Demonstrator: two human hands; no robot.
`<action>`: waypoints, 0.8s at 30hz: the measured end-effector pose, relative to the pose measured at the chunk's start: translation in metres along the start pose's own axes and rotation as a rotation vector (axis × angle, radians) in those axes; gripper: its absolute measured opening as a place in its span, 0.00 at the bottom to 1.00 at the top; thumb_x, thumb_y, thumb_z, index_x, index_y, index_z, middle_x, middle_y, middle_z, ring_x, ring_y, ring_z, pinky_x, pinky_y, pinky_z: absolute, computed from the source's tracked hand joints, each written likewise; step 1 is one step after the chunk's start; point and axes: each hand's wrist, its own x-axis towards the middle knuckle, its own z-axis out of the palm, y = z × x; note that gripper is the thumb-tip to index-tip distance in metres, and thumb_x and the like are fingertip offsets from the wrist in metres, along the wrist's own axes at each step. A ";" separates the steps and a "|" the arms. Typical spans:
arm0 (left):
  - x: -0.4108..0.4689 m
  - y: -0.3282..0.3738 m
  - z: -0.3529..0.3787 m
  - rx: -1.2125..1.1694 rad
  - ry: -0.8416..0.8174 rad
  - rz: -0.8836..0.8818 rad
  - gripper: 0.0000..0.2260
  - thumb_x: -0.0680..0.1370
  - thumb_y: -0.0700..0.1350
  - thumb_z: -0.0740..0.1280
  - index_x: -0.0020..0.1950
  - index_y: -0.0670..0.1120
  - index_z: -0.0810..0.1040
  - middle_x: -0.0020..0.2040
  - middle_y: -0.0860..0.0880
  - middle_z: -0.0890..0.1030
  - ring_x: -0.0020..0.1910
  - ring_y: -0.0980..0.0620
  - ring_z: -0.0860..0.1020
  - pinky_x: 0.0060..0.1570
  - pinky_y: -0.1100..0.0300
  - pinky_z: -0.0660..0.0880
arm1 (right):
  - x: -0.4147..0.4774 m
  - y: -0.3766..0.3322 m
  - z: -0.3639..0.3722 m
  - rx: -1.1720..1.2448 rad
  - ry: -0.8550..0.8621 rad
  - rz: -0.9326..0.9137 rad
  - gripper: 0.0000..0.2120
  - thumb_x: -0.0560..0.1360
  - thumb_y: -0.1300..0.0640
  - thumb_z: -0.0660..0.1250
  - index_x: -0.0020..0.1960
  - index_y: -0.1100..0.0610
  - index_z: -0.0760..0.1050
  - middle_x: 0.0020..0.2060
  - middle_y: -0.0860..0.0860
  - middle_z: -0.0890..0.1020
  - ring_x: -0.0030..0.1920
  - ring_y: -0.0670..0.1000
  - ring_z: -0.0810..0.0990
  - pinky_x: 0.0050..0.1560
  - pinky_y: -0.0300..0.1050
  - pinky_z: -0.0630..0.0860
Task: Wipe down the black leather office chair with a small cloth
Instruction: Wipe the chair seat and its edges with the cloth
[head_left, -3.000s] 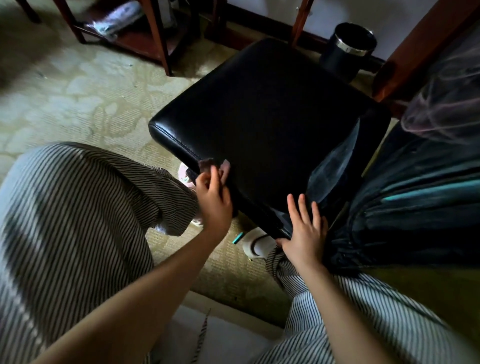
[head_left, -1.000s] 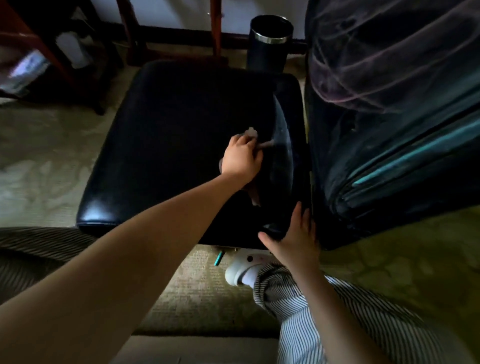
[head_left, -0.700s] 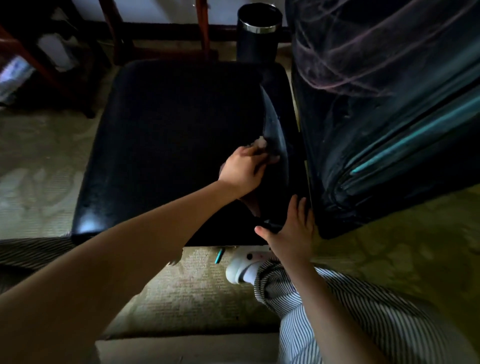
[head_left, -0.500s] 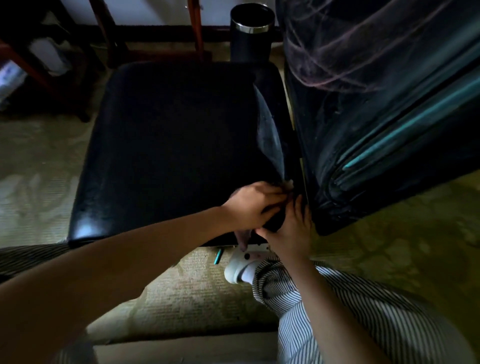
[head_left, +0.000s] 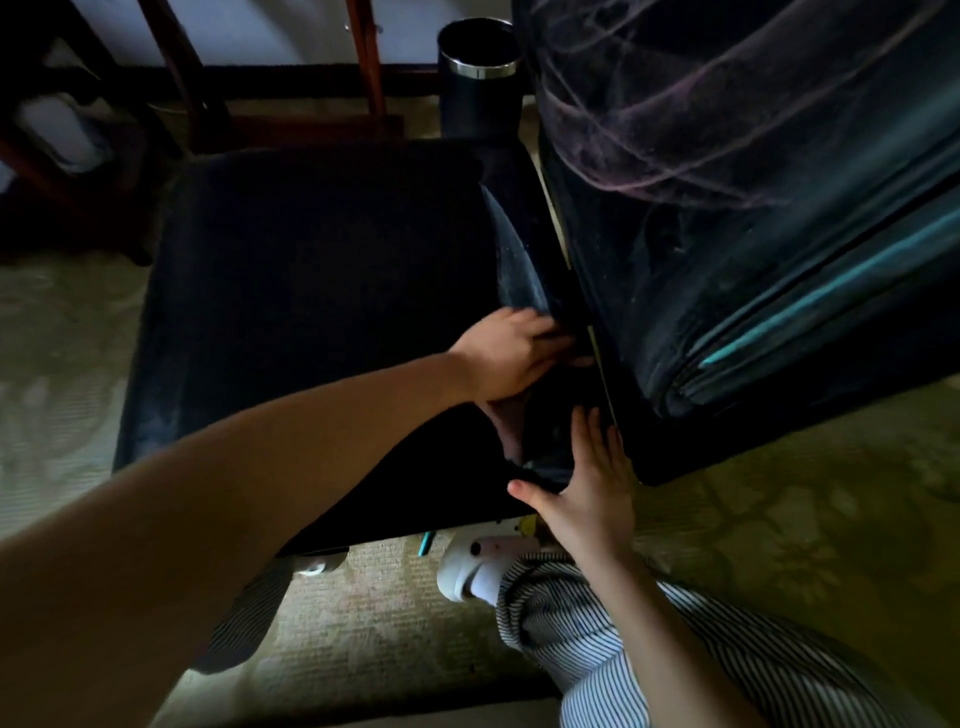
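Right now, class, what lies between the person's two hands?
Only a bare strip of the black seat lies between the left hand and the right hand, as the head view shows.

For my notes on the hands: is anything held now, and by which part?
Right hand presses flat on the black leather chair seat, holding nothing. Left hand reaches the seat's rear edge; a small cloth under it cannot be told.
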 end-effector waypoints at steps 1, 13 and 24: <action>0.009 -0.009 0.001 -0.003 0.022 -0.039 0.19 0.75 0.50 0.55 0.55 0.44 0.81 0.47 0.44 0.81 0.40 0.43 0.79 0.38 0.59 0.74 | 0.000 0.001 0.000 0.005 -0.002 -0.004 0.51 0.65 0.39 0.73 0.77 0.52 0.48 0.76 0.49 0.50 0.76 0.51 0.46 0.71 0.40 0.44; 0.026 -0.005 0.007 -0.226 -0.044 -0.215 0.18 0.80 0.47 0.56 0.68 0.44 0.72 0.68 0.46 0.72 0.67 0.47 0.70 0.65 0.60 0.62 | 0.003 -0.002 0.001 -0.044 -0.016 0.025 0.51 0.66 0.38 0.71 0.77 0.52 0.46 0.77 0.48 0.49 0.76 0.51 0.47 0.72 0.41 0.46; -0.045 0.039 -0.010 -0.112 -0.016 0.114 0.20 0.77 0.53 0.55 0.62 0.48 0.77 0.60 0.49 0.79 0.57 0.46 0.78 0.54 0.53 0.76 | 0.004 -0.004 -0.007 -0.127 -0.089 0.035 0.44 0.68 0.42 0.69 0.76 0.55 0.51 0.76 0.51 0.51 0.76 0.52 0.48 0.72 0.43 0.51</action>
